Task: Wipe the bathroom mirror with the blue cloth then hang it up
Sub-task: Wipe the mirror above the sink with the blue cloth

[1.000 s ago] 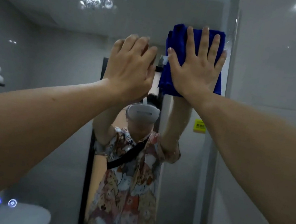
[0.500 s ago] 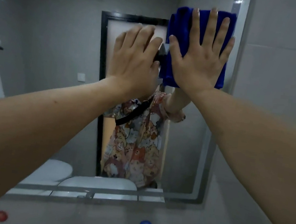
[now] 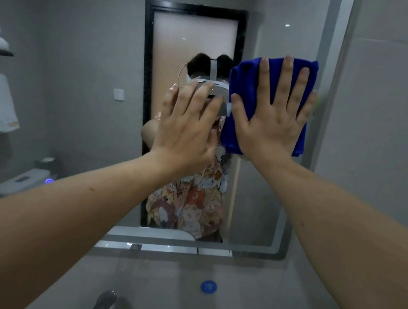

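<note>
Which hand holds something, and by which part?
The right hand presses the blue cloth flat against the mirror, palm on its middle. The left hand holds nothing.

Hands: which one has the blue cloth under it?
The right hand, nearer the mirror's right edge, presses the blue cloth flat on the mirror. The left hand beside it is bare, fingers spread.

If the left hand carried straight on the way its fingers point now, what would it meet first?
The left hand is open, empty, fingers angled up and slightly right toward the glass. Going straight on, it would probably meet the mirror first, just left of the blue cloth. Whether it already touches the glass is unclear.
</note>
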